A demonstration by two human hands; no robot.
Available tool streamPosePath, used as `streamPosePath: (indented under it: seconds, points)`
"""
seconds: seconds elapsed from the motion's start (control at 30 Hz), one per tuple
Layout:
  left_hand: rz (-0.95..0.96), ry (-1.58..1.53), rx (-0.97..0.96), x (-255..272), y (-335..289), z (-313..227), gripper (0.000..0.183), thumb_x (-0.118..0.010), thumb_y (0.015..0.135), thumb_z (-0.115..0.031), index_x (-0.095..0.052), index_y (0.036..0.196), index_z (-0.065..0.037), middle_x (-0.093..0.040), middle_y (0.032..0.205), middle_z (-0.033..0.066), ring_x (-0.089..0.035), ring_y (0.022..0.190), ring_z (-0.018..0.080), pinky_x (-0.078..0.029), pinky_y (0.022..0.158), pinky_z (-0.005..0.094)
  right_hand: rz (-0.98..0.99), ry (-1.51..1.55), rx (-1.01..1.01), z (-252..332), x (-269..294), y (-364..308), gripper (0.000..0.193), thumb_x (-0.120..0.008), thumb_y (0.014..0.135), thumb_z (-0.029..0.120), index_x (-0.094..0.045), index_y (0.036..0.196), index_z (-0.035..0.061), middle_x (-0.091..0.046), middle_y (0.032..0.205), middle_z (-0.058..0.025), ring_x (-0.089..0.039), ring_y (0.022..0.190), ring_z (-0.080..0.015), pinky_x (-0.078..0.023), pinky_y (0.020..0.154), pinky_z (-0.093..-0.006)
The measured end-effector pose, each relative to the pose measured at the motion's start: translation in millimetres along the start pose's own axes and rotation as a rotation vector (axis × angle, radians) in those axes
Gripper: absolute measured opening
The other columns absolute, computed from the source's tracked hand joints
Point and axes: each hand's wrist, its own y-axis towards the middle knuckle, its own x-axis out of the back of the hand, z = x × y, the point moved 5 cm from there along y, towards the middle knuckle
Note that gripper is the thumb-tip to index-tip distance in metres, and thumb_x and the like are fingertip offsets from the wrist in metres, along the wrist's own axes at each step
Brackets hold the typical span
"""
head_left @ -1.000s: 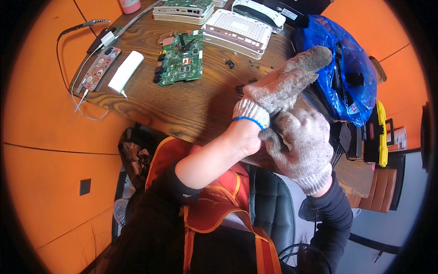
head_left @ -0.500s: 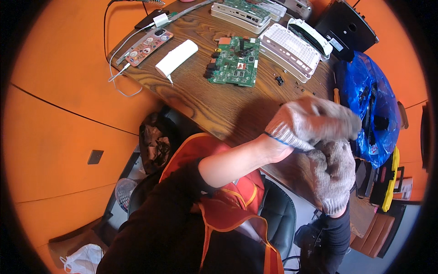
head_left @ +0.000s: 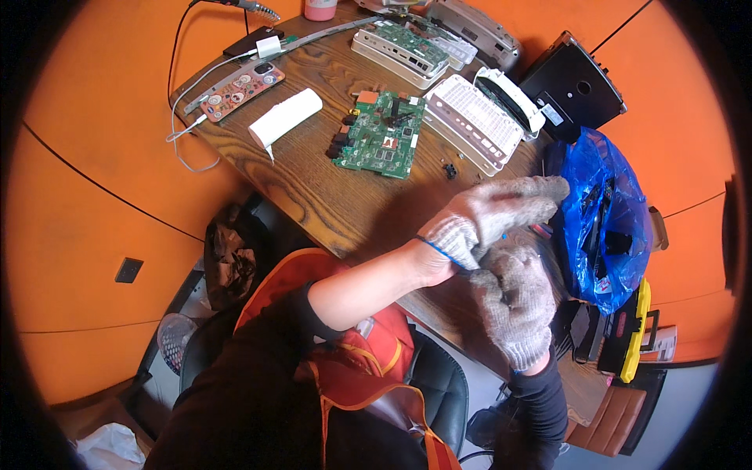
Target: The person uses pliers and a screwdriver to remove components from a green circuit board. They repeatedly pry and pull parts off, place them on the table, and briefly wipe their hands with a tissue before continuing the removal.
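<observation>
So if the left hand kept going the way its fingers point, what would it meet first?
Most likely the blue plastic bag: the left hand has its gloved fingertips pointing right, close to the bag's edge. Depth is unclear, so it might pass above.

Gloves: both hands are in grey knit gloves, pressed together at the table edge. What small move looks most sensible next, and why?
Probably a final tug: the right hand grips the cuff of the left hand, so the left glove seems not fully seated. The green circuit board lies apart on the wooden table, untouched, and neither hand holds a tool.
</observation>
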Motion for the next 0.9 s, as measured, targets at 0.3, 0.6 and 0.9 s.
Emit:
streamPosePath:
  seconds: [0.3, 0.6, 0.9]
  points:
    - [-0.311, 0.087, -0.062, 33.7, 2.7, -0.2, 0.043, -0.040, 0.099, -0.028, -0.043, 0.134, -0.004, -0.049, 0.132, 0.0104, -0.053, 0.116, 0.0188, -0.044, 0.096, 0.0336, 0.146, 0.134, 0.223, 18.4, -22.2, 11.4, 0.030, -0.073, 0.065, 0.013, -0.064, 0.093, 0.0080, -0.061, 0.091, -0.0132, -0.060, 0.083, -0.0341, -0.050, 0.075, -0.0397]
    - [-0.393, -0.130, -0.117, 41.6, -2.4, -4.0, 0.048, -0.044, 0.097, -0.029, -0.040, 0.132, 0.002, -0.053, 0.126, 0.0183, -0.055, 0.112, 0.0287, -0.042, 0.099, 0.0398, 0.445, 0.894, -0.146, 24.7, -71.2, 0.2, 0.039, -0.066, 0.071, 0.027, -0.056, 0.104, 0.0088, -0.055, 0.098, -0.0096, -0.054, 0.094, -0.0288, -0.043, 0.082, -0.0409]
    - [-0.573, 1.917, -0.165, 50.2, -66.6, -94.2, 0.024, -0.060, 0.085, -0.017, -0.062, 0.098, 0.004, -0.063, 0.101, 0.0204, -0.060, 0.098, 0.0349, -0.047, 0.088, 0.0389, 0.099, 0.516, -0.218, -2.3, -59.0, 28.9, 0.021, -0.063, 0.082, 0.023, -0.060, 0.100, 0.0124, -0.057, 0.076, -0.0025, -0.055, 0.065, -0.0126, -0.044, 0.053, -0.0251]
